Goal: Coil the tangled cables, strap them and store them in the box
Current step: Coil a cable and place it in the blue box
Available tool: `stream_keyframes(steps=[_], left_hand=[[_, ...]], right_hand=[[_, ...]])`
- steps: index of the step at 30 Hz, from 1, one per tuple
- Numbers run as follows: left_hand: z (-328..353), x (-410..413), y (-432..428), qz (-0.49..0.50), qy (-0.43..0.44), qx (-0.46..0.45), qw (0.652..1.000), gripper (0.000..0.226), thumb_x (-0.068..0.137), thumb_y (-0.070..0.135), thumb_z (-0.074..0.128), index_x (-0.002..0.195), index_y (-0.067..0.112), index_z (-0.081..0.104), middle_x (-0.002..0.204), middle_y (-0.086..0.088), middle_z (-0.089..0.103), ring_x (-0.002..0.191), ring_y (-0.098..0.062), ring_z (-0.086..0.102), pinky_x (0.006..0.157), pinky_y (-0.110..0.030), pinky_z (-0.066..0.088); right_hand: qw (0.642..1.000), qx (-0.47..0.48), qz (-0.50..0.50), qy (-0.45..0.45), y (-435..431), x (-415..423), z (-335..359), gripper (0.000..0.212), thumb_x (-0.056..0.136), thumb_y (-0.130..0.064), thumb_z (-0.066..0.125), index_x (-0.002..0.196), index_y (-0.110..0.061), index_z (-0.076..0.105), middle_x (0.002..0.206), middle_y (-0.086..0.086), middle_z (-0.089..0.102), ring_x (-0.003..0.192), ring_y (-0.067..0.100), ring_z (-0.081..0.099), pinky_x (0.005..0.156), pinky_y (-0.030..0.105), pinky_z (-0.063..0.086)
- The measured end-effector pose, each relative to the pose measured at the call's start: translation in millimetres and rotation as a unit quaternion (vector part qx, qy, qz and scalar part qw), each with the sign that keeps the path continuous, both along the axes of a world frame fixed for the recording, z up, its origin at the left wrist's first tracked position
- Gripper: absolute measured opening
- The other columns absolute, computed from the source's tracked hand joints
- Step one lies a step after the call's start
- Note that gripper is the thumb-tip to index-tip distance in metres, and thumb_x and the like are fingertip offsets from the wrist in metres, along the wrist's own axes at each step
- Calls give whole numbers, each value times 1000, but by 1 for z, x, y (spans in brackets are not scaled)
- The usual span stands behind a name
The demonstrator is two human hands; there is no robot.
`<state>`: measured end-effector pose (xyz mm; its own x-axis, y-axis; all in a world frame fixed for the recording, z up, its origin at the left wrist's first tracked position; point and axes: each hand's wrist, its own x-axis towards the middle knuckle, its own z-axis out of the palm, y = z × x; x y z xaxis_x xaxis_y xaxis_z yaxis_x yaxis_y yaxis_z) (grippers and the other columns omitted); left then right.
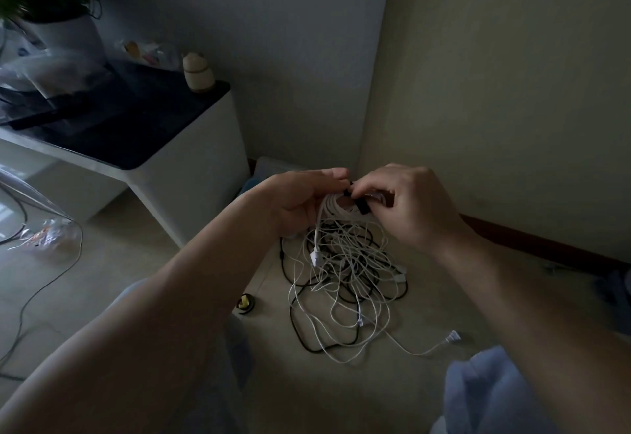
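**Strapping the white coil**

The left hand [300,198] grip is clamped on the white coil [336,210]. Right of it, the right hand [409,205] pinches the black strap [360,206] across the coil. The tangled cables [345,283] lie on the floor directly below; the box [269,167] sits beyond, far left.

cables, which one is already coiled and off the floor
The white cable, bunched between left hand and right hand with a black strap on it; the others lie tangled on the floor.
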<state>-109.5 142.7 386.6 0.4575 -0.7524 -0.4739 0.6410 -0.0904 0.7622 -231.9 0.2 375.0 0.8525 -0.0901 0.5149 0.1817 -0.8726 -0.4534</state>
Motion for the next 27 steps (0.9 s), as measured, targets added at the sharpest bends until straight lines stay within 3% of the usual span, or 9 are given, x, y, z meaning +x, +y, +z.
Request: stream_keyframes(steps=[5, 9, 12, 15, 21, 27], left_hand=[[-3, 0, -5, 26, -31, -3, 999, 22, 97, -7, 52, 114, 6, 56, 82, -13, 65, 63, -19, 66, 57, -25, 59], [-7, -2, -9, 30, -44, -7, 999, 21, 94, -10, 53, 98, 10, 57, 80, -12, 63, 64, -20, 63, 59, -26, 59], [-8, 1, -11, 40, -52, -8, 998, 23, 93, -10, 55, 86, 13, 57, 76, -12, 66, 57, -18, 65, 56, -27, 58], [-9, 3, -11, 41, -59, -17, 997, 25, 93, -9, 57, 83, 14, 55, 71, -10, 66, 55, -17, 65, 52, -27, 58], [-10, 0, -11, 47, -68, -23, 996, 25, 91, -10, 59, 84, 14, 55, 74, -10, 62, 56, -16, 63, 51, -25, 56], [-13, -3, -13, 43, -64, -14, 997, 26, 93, -7, 57, 75, 12, 54, 73, -10, 58, 54, -14, 61, 51, -21, 56]], right_hand=[[993, 110, -31, 29, -1, -2, -3, 29, 83, -2, 69, 97, -26, 79, 86, -9, 75, 73, 3, 70, 65, 17, 55], [952, 293, -76, 38, 2, 6, -7, 17, 80, -3, 80, 85, -19, 75, 79, -5, 76, 76, 8, 74, 68, 23, 58], [898, 427, -97, 49, 2, 9, -8, 17, 76, -3, 85, 82, -12, 72, 79, 8, 76, 77, 26, 76, 71, 36, 63], [844, 523, -99, 69, 3, 10, -8, 16, 76, -6, 86, 82, -10, 71, 80, 11, 76, 77, 26, 76, 68, 35, 62], [827, 541, -99, 114, 3, 11, -6, 26, 68, 6, 86, 77, -9, 66, 69, 4, 74, 68, 19, 75, 60, 28, 60], [861, 483, -120, 104, 3, 12, -7, 29, 66, 3, 89, 76, -10, 66, 62, 2, 72, 61, 18, 73, 55, 27, 59]])
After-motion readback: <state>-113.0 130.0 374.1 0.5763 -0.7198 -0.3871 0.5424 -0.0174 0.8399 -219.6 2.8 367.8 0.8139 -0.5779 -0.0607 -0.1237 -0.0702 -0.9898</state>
